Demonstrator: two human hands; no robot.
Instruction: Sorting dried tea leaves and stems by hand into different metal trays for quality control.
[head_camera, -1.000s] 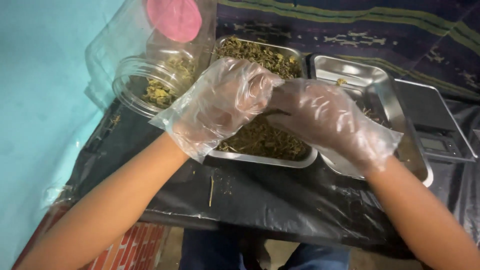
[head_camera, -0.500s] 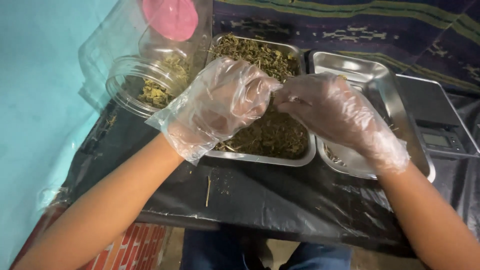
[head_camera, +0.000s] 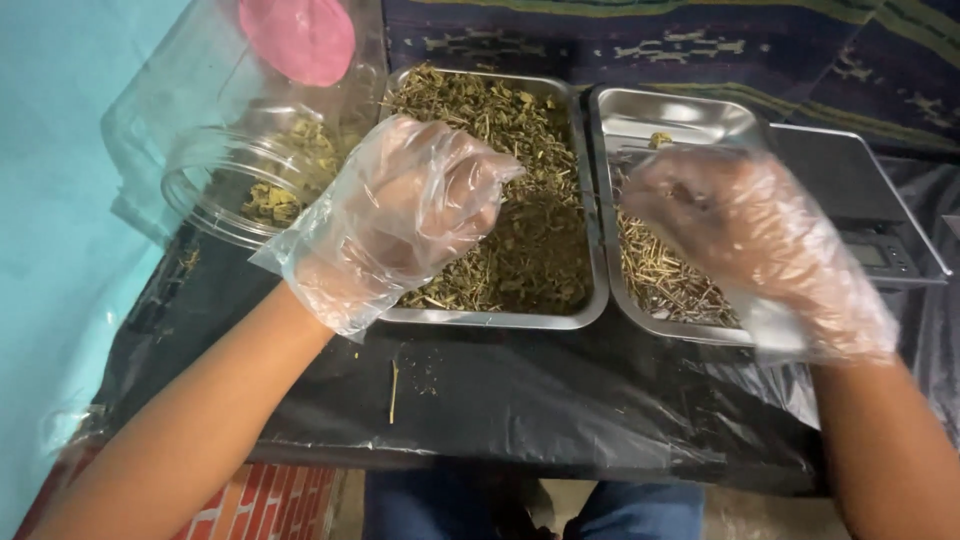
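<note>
Dried herb (head_camera: 520, 230) fills steel tray (head_camera: 590, 300) on black-plastic-covered table (head_camera: 520, 390), turquoise wall to the left. Left hand (head_camera: 400, 215), gloved, grip curled over herb. Right hand (head_camera: 750, 235) over 2nd tray (head_camera: 640, 110) w/ stems (head_camera: 655, 275); grip can't tell, blurred. Tipped clear jar (head_camera: 250, 180) nearby, scale (head_camera: 860, 200) at the right.

Lighting is dim and even. Glare marks the steel tray (head_camera: 690, 118) rim. The gloved right hand (head_camera: 760, 240) shows motion blur; edges soften slightly.

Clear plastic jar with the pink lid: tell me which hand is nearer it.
Left. The left hand hovers just right of the jar; the right hand is far off over the stem tray.
</note>
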